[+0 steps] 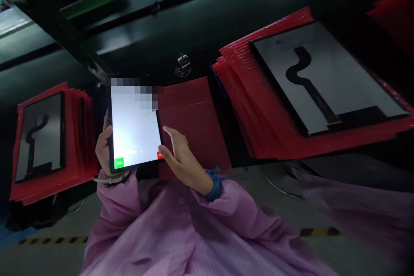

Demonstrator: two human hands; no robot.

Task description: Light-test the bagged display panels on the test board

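Note:
A lit display panel [134, 129] glows white, with a small green square at its lower left corner and a red mark at its lower right. My left hand [103, 148] grips its left edge, fingers wrapped behind it. My right hand [179, 155] holds the right edge near the lower corner, thumb by the red mark and fingers curled along the side. The panel is held above a red bubble-wrap sheet [194, 120] on the dark bench. Both sleeves are pink, and a blue band sits on my right wrist.
At the left a stack of red sheets [80, 138] carries a dark panel [40, 138] with a flex cable. To the right a bigger red stack [258, 108] holds another panel [323, 77]. A small metal object [183, 65] stands behind. The floor below shows yellow-black tape.

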